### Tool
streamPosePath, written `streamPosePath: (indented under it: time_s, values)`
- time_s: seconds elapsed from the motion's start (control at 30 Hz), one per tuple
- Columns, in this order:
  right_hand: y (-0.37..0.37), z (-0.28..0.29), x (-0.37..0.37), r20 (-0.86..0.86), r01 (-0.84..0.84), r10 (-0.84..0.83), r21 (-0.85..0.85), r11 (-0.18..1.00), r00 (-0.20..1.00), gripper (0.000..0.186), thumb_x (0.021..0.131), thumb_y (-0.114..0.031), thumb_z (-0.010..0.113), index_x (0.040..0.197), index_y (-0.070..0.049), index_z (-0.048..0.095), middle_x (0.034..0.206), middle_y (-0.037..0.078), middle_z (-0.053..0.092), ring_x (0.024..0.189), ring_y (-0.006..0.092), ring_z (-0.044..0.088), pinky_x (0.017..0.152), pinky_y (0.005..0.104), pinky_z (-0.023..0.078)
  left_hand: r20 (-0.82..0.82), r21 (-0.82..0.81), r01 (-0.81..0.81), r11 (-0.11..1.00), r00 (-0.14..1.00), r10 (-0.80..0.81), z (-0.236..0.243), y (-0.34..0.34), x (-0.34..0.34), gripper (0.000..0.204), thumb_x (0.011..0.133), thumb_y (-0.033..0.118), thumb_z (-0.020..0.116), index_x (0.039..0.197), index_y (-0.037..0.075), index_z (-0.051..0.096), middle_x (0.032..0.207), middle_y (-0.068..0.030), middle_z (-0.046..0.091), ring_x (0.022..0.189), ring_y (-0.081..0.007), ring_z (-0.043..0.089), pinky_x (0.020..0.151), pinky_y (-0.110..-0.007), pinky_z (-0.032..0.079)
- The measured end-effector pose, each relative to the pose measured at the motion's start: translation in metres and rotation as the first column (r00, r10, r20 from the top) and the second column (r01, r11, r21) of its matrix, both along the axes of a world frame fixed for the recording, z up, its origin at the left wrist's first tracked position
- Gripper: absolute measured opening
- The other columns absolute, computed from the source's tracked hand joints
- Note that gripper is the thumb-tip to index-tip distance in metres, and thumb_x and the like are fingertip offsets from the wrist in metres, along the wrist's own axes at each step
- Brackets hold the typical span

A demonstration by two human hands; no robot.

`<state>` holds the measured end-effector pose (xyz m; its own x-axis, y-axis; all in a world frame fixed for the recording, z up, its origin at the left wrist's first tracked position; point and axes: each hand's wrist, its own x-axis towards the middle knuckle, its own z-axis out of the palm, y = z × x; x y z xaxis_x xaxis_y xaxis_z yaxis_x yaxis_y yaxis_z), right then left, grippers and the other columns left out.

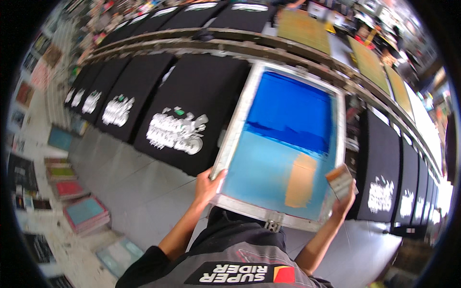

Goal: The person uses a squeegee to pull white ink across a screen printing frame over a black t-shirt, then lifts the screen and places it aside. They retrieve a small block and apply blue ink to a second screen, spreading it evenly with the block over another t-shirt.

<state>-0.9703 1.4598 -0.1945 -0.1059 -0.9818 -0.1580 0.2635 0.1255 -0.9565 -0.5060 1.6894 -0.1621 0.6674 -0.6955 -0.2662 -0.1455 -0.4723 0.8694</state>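
A screen-printing frame [340, 120] with a pale rim is held tilted in front of my body. Deep blue ink [290, 108] covers the far part of its mesh. The near part is lighter blue, with a tan rectangular patch [301, 181]. My left hand [207, 186] is closed around the left rim near its lower corner. In my right hand [344, 204], by the lower right rim, is a squeegee [341, 181] with a brown edge and a greyish face. Whether that hand also grips the rim, I cannot tell.
Black shirts [204, 86] with white prints lie in a row to the left, and more black shirts [379, 153] lie to the right. Behind them run long rails [230, 44] and another shirt row. Several coloured frames [86, 213] rest at the lower left beside grey floor.
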Motion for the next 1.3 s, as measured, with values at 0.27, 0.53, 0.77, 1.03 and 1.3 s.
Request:
streamPosePath:
  time_s: [0.27,0.53,0.77,1.03,1.3]
  values:
    - [-0.006,0.019,0.003,0.053,0.196,-0.205,0.130,0.972,0.977,0.051,0.099,-0.007,0.055,0.149,0.002,0.052,0.134,0.017,0.064,0.128,0.0261,0.061,0.107,0.0365,0.049,-0.041,0.039,-0.013,0.999,0.999,0.014,0.001,-0.005,-0.012,0.043,0.097,0.038,0.079,0.121,0.003,0.078,0.093,-0.0075,0.080,0.082,-0.0075,0.068,0.073,-0.030,0.054]
    - [-0.011,0.004,0.009,0.050,0.091,-0.094,0.061,0.994,0.994,0.049,0.106,-0.039,0.063,0.133,0.001,0.065,0.122,0.011,0.069,0.110,0.0217,0.067,0.094,0.0376,0.053,0.176,-0.035,-0.055,0.998,0.983,0.061,-0.029,-0.011,-0.020,0.037,0.094,0.041,0.079,0.111,0.008,0.082,0.080,-0.0074,0.077,0.069,-0.0117,0.069,0.061,-0.031,0.051]
    - [-0.012,-0.007,0.012,-0.027,0.025,-0.025,0.004,1.000,0.999,0.046,0.109,-0.041,0.057,0.130,-0.001,0.067,0.119,0.009,0.069,0.108,0.0183,0.066,0.096,0.0353,0.051,-0.062,0.005,-0.098,0.995,0.993,0.098,-0.046,-0.011,-0.018,0.044,0.094,0.039,0.081,0.114,0.000,0.079,0.098,-0.0085,0.080,0.084,-0.0109,0.071,0.075,-0.029,0.056]
    - [0.003,0.036,0.035,-0.111,-0.008,0.004,-0.040,0.999,0.994,0.040,0.100,-0.030,0.073,0.124,0.002,0.071,0.116,0.010,0.073,0.105,0.0181,0.069,0.095,0.0348,0.052,-0.081,0.071,-0.115,0.991,0.989,0.120,-0.041,-0.009,-0.015,0.052,0.091,0.047,0.082,0.109,-0.002,0.078,0.095,-0.0080,0.078,0.085,-0.0124,0.069,0.077,-0.031,0.054]
    - [-0.001,0.102,0.102,-0.915,-0.534,0.242,0.035,0.845,0.323,0.027,0.084,-0.011,0.078,0.111,-0.009,0.078,0.108,0.011,0.078,0.101,0.0290,0.073,0.093,0.0400,0.054,-0.105,0.066,-0.112,0.991,0.987,0.119,-0.037,-0.007,-0.018,0.052,0.093,0.048,0.080,0.104,-0.003,0.078,0.086,-0.0028,0.073,0.077,-0.0093,0.061,0.072,-0.029,0.050]
